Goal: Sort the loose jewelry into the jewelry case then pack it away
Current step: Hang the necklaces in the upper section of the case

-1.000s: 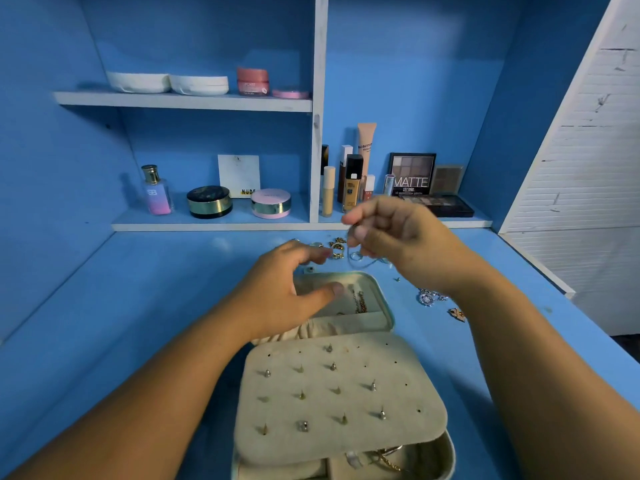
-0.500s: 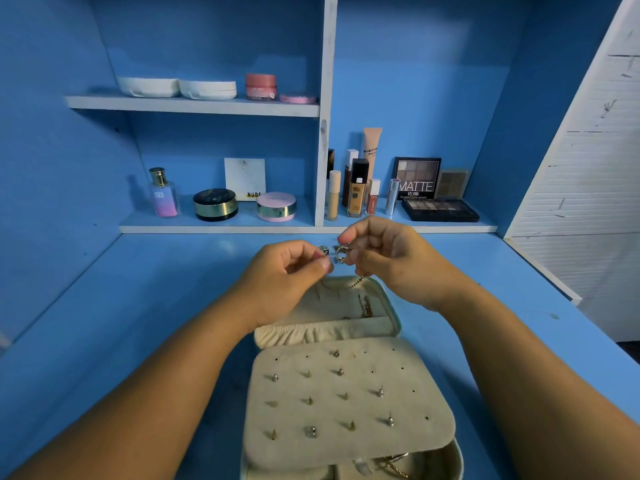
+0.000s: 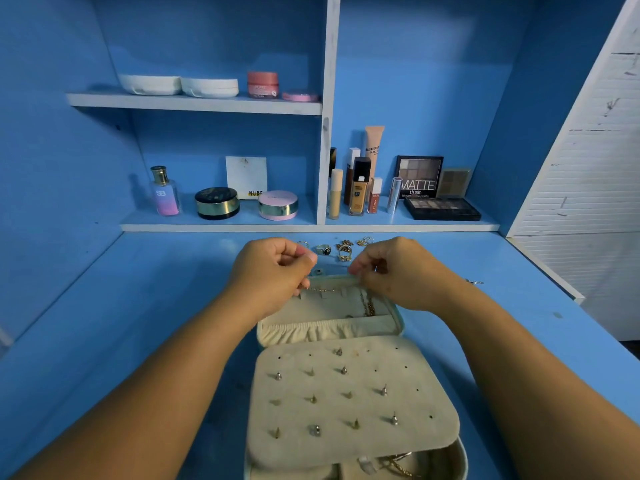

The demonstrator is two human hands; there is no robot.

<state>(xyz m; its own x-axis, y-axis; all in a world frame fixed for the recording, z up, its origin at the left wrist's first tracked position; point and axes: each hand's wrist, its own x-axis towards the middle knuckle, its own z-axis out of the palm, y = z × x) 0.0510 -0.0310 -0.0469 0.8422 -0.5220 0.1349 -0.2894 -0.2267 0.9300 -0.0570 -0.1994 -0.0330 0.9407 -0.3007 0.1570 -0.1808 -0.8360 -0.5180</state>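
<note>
The cream jewelry case (image 3: 394, 323) lies open on the blue desk. Its earring panel (image 3: 349, 400), studded with several earrings, is folded toward me. My left hand (image 3: 273, 268) and my right hand (image 3: 391, 271) hover over the far edge of the lid, fingers curled. Each hand pinches one end of a thin gold chain (image 3: 322, 289) stretched across the lid's hooks. Another gold chain (image 3: 369, 306) hangs inside the lid. Several loose rings (image 3: 343, 252) lie on the desk just beyond my hands.
A small silver piece (image 3: 474, 281) lies on the desk to the right. The low shelf behind holds a perfume bottle (image 3: 164, 192), compacts, foundation bottles (image 3: 358, 188) and eyeshadow palettes (image 3: 441, 207). A white slatted panel (image 3: 588, 174) stands at the right.
Both hands have come down from above the rings and spread apart over the lid's far edge. The chain is now drawn out between them.
</note>
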